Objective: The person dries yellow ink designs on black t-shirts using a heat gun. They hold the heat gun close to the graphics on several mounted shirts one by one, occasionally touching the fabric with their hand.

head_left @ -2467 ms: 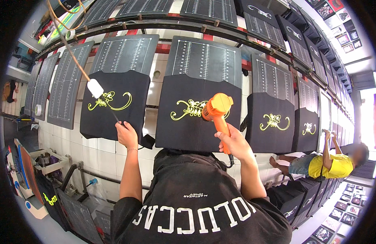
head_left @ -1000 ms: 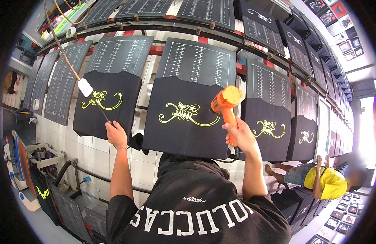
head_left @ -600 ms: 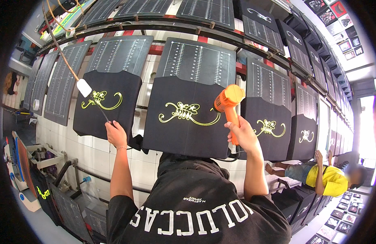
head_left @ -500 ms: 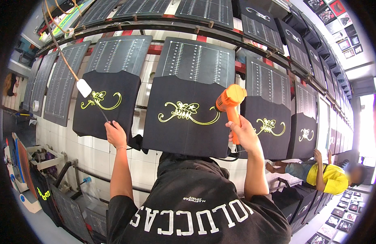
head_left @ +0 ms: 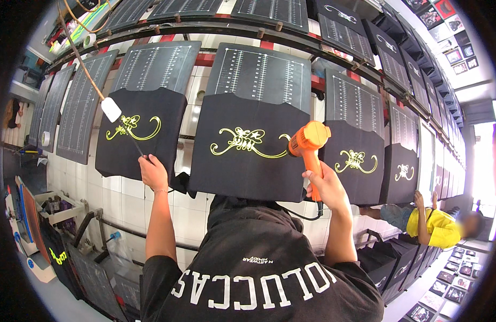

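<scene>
My right hand (head_left: 329,187) is closed round the handle of an orange heat gun (head_left: 310,140). Its nozzle points left, at the right end of a yellow-green print (head_left: 247,143) on a black shirt (head_left: 242,180) stretched over a board. My left hand (head_left: 153,170) is closed on a thin black cord (head_left: 134,140). That cord rises to a white socket (head_left: 111,110), which hangs from a brown cable (head_left: 82,67) over the neighbouring shirt (head_left: 170,142). From the gun's handle a black lead (head_left: 311,217) loops back toward my body.
More printed black shirts on boards continue to the right, including one shirt (head_left: 355,182) beside the gun. A dark rail (head_left: 226,26) runs behind the boards. A person in a yellow top (head_left: 444,232) stands at the right. A metal frame (head_left: 92,231) stands lower left.
The heat gun and my right hand have shifted slightly right and down, and more of the gun's lead shows. My left hand keeps its hold on the cord.
</scene>
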`<state>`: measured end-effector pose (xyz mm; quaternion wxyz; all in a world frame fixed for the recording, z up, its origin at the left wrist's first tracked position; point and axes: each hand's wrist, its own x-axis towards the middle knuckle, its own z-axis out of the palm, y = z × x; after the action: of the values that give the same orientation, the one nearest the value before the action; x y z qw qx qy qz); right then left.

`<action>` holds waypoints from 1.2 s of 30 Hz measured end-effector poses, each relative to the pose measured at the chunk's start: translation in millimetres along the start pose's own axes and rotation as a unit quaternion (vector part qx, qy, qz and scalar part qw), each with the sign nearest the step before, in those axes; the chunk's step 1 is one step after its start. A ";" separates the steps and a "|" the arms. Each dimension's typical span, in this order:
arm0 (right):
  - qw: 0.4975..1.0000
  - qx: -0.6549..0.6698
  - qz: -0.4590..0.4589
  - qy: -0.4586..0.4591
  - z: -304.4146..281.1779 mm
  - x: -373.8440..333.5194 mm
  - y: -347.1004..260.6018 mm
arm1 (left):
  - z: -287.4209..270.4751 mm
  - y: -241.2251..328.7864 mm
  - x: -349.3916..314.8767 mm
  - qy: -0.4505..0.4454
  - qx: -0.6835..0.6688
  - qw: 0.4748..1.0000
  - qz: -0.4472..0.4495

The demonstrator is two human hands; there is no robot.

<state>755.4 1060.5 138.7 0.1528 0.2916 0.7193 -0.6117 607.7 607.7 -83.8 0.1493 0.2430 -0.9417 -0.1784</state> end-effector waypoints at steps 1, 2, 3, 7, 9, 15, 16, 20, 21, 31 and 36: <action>1.000 0.002 0.002 -0.005 2.2 -2.5 0.2 | 0.4 -1.4 0.3 0.002 -0.004 1.000 -0.001; 1.000 0.001 0.007 -0.009 4.7 -4.9 -0.8 | 0.3 -1.5 0.6 0.002 -0.002 1.000 -0.001; 1.000 -0.001 0.013 -0.014 7.7 -7.6 -3.2 | 0.3 -1.6 0.4 0.002 -0.001 1.000 -0.002; 0.999 -0.012 0.019 -0.041 19.9 -10.5 -6.3 | -3.7 4.4 -0.1 -0.012 -0.002 1.000 -0.016; 0.997 -0.029 0.018 -0.063 25.7 -8.6 -10.1 | -3.6 2.1 0.5 -0.007 -0.005 1.000 -0.010; 0.994 -0.017 0.002 -0.111 50.6 5.6 -19.6 | -2.9 2.3 0.0 0.006 -0.017 1.000 -0.001; 0.993 -0.020 0.000 -0.120 54.5 9.1 -21.8 | -3.6 3.0 0.2 0.006 -0.018 1.000 -0.001; 0.990 0.000 -0.013 -0.142 68.4 24.6 -31.6 | -2.9 1.9 0.8 0.008 -0.006 1.000 -0.003; 0.990 -0.014 -0.011 -0.142 69.4 29.3 -33.9 | -2.9 1.5 1.0 0.012 -0.009 1.000 0.001; 0.994 -0.004 0.007 -0.110 64.5 32.3 -45.6 | -4.7 1.2 0.4 0.001 -0.020 1.000 -0.002; 0.998 -0.005 -0.019 -0.055 70.0 45.9 -38.9 | -4.1 0.3 1.5 0.001 -0.030 1.000 -0.002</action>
<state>686.3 1000.2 128.6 0.1822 0.2431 0.7180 -0.6263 607.8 606.0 -79.8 0.1573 0.2408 -0.9353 -0.2064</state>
